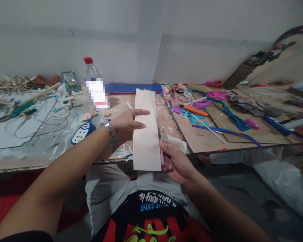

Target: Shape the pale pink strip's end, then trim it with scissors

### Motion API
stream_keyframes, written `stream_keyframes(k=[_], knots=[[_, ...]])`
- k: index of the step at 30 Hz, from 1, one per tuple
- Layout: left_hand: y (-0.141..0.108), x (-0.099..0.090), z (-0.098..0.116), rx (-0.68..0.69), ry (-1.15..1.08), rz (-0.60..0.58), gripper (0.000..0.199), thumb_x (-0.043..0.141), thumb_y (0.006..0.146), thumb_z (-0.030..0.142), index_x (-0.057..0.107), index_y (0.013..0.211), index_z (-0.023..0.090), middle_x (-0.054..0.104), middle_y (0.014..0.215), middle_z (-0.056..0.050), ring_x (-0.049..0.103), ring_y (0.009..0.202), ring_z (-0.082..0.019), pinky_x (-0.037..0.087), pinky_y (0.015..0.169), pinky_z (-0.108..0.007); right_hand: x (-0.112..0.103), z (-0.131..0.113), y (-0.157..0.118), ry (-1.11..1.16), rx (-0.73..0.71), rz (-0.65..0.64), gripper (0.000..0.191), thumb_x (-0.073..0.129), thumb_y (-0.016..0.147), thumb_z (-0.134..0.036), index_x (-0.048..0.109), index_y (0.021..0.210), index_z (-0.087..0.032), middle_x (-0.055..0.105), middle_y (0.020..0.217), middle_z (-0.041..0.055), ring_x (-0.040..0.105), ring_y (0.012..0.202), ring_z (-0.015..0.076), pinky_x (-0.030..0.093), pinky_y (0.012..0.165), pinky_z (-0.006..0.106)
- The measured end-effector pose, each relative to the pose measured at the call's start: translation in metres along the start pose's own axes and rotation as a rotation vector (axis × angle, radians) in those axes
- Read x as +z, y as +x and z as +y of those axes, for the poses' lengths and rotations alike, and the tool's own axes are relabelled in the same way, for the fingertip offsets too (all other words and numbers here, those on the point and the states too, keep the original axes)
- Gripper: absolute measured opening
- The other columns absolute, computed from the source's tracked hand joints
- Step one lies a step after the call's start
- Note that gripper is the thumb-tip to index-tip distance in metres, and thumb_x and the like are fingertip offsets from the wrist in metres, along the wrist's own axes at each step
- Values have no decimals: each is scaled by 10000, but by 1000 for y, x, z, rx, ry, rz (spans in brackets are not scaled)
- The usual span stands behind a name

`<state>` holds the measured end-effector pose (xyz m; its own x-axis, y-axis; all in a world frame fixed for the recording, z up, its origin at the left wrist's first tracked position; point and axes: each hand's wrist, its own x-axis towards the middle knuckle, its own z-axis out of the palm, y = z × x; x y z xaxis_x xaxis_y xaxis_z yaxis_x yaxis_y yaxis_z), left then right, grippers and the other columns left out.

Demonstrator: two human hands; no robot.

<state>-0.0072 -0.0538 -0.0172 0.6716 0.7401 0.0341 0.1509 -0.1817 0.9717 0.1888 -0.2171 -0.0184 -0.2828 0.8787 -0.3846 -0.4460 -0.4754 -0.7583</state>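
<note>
A long pale paper strip [146, 148] lies over the table and sticks out past its front edge. My left hand [132, 121], a metal watch at its wrist, rests on the strip's left side with fingers spread. At the strip's lower right edge, my right hand [175, 159] is closed around pink-handled scissors [162, 157], whose blade points away along that edge. A narrower cut piece of pale paper [176, 143] curls to the right, just above my right hand.
A bottle with a red cap [88, 60] stands at the back left. Green-handled pliers [24, 109] and a blue-white power strip [82, 133] lie left. An orange cutter [195, 111], blue ribbon [227, 131] and coloured scraps lie right. A blue stack [121, 88] sits against the wall.
</note>
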Motion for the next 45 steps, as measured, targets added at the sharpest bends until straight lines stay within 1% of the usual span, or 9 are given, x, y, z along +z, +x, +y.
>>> stream_keyframes(k=[4, 9, 15, 21, 26, 30, 38, 41, 45], knots=[[1, -2, -1, 11, 31, 2, 698, 783, 736, 233, 578, 1402, 191, 544, 1489, -131, 598, 1263, -287, 477, 1056, -453, -1, 1, 1, -6, -4, 8, 419, 756, 840, -479, 562, 654, -158, 532, 444, -37, 253, 328, 3, 152, 351, 146], [1, -3, 0, 40, 75, -4, 675, 787, 736, 240, 597, 1383, 206, 540, 1496, -113, 549, 1330, -289, 440, 1106, -451, -2, 2, 2, -1, -9, 7, 396, 745, 851, -480, 570, 693, -161, 553, 479, -38, 252, 329, -2, 162, 353, 149], [1, -2, -3, 11, 6, -2, 693, 781, 747, 231, 575, 1408, 195, 584, 1449, -123, 619, 1232, -286, 479, 1054, -465, -1, 0, 1, 10, -8, 6, 395, 731, 871, -455, 562, 673, -158, 566, 482, -24, 251, 336, -5, 160, 360, 154], [0, -1, -1, -6, -1, -8, 714, 787, 737, 224, 570, 1416, 196, 573, 1457, -135, 622, 1223, -287, 496, 1033, -469, -1, 0, 1, 18, 1, -3, 383, 754, 849, -461, 568, 704, -160, 563, 486, -34, 236, 339, -8, 149, 360, 148], [1, -3, -3, 33, 53, -6, 686, 783, 744, 236, 585, 1399, 199, 542, 1495, -117, 568, 1306, -294, 451, 1094, -463, 0, 0, 0, 11, -2, 6, 405, 760, 840, -465, 565, 670, -153, 557, 471, -28, 255, 335, -5, 136, 357, 148], [2, -3, -4, 44, 60, -7, 685, 782, 742, 238, 587, 1396, 197, 544, 1493, -119, 556, 1323, -295, 426, 1117, -469, -1, 1, 1, 15, 11, 3, 409, 783, 812, -468, 574, 674, -145, 587, 489, -15, 264, 333, -10, 146, 363, 140], [2, -3, -2, 52, 99, -11, 688, 782, 735, 251, 587, 1393, 191, 528, 1510, -112, 525, 1355, -293, 412, 1127, -455, -3, 2, 3, 13, 3, -2, 394, 781, 811, -469, 564, 699, -159, 551, 468, -45, 245, 326, -6, 166, 358, 137], [1, -3, 0, 33, 98, -16, 686, 779, 739, 254, 584, 1393, 192, 523, 1514, -113, 536, 1342, -293, 428, 1109, -450, -3, 1, 3, 20, 2, 0, 395, 800, 792, -464, 560, 705, -162, 537, 465, -54, 255, 328, -5, 162, 358, 131], [0, 0, 1, -10, 24, -26, 706, 780, 732, 236, 569, 1405, 187, 532, 1502, -120, 582, 1282, -290, 473, 1049, -437, -3, 0, 3, 5, 9, 0, 396, 798, 792, -470, 570, 713, -156, 568, 482, -39, 257, 325, -11, 168, 359, 126]])
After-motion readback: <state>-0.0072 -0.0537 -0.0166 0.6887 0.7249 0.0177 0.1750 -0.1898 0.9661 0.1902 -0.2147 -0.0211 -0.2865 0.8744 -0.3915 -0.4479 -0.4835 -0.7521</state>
